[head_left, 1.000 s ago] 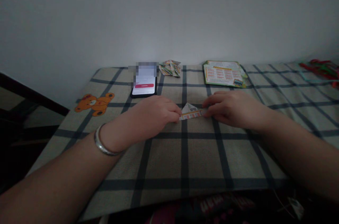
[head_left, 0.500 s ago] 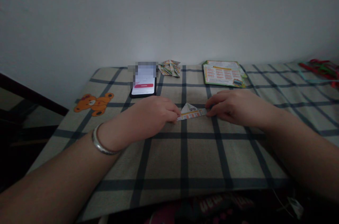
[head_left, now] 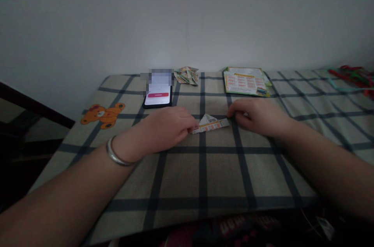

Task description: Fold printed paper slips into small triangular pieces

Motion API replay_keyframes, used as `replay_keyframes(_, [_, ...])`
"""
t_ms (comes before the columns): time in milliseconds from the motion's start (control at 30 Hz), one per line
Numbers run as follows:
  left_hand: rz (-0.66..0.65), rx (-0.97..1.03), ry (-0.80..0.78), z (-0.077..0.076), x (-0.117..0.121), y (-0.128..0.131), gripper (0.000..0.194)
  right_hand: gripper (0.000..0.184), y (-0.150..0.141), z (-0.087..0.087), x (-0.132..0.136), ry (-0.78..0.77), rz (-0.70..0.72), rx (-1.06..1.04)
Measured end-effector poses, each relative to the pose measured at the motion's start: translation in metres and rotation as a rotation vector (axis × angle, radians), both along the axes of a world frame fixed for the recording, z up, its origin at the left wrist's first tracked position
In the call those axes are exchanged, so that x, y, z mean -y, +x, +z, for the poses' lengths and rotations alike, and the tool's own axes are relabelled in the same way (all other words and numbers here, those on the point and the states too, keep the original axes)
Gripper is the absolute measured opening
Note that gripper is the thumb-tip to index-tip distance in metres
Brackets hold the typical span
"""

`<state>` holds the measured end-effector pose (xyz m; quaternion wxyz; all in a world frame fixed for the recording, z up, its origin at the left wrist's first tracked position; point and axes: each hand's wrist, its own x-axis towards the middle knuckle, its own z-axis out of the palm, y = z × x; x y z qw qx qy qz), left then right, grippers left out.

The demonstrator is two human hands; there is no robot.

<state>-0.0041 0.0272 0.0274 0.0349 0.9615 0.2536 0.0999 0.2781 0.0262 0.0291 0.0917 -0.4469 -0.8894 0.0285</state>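
Observation:
A small folded paper [head_left: 210, 126] lies on the checked tablecloth. It has a raised triangular peak with a printed square code and a long printed strip along its lower edge. My left hand [head_left: 172, 126], a silver bangle on its wrist, pinches the paper's left end between the fingertips. At the opposite end, my right hand [head_left: 253, 116] rests with bent fingers, its thumb apart from the index finger. The index fingertip is beside the paper's right corner; whether it touches cannot be made out.
A lit phone [head_left: 157, 95] stands toward the back left, next to a folded paper piece [head_left: 187, 75]. Printed sheets [head_left: 247, 82] are stacked at the back right. Red and green strips [head_left: 355, 75] lie far right. A bear picture [head_left: 102, 115] marks the cloth [head_left: 181, 177]; a wall rises behind.
My right hand's fingers have come off the paper's right end, which now shows fully, and the thumb has parted from them. The paper has shifted slightly; my left hand keeps its pinch.

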Motion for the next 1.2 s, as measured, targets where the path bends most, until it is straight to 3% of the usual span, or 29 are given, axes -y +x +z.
replay_keyframes(67, [0.042,-0.025,0.038,-0.001,0.003,0.003,0.022,0.020,-0.004,-0.002,0.001,-0.015,-0.023,-0.027])
replay_keyframes(167, [0.071,-0.053,0.131,-0.006,0.008,0.008,0.020,0.025,-0.009,-0.003,0.002,-0.026,0.063,-0.036])
replay_keyframes(333, [0.081,-0.010,0.224,-0.014,0.013,0.014,0.027,0.020,-0.012,-0.007,0.002,-0.012,0.091,-0.041])
replay_keyframes(567, [0.167,0.031,0.169,-0.019,0.013,0.015,0.031,0.008,-0.019,-0.011,0.006,0.010,0.099,-0.090])
replay_keyframes(767, [0.231,0.179,0.175,-0.023,0.010,0.016,0.060,0.009,-0.026,-0.017,0.007,0.039,0.117,-0.155])
replay_keyframes(933, [0.192,0.181,0.200,-0.021,0.010,0.018,0.049,0.010,-0.029,-0.021,0.006,0.155,0.071,-0.116])
replay_keyframes(1200, [0.238,0.199,0.184,-0.023,0.008,0.017,0.059,0.003,-0.028,-0.020,0.007,0.095,0.079,-0.157])
